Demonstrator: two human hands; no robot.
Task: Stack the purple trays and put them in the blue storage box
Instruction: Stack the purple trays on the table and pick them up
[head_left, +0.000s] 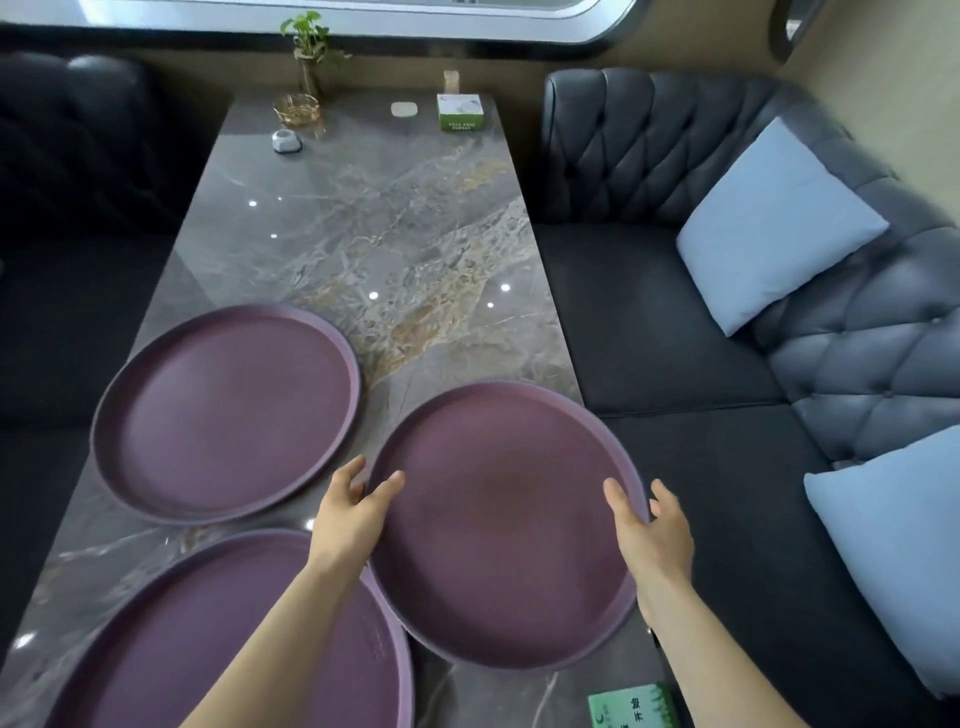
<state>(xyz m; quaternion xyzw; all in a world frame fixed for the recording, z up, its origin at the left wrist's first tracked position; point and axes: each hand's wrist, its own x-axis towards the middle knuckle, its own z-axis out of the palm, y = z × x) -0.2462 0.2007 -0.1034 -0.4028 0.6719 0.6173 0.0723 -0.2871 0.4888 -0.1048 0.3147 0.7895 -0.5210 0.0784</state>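
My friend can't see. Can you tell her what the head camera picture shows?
Two hands, left and right, hold a round purple tray by its edges above a marble table. Two more purple trays, one farther and one nearer, lie to its left.

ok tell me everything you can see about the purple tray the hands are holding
The held purple tray is round and shallow, a flat matte floor inside a low raised rim, plastic by the look, and empty. The left hand grips its left rim and the right hand its right rim, thumbs inside. It sits over the marble table at its right edge, overlapping the nearest tray.
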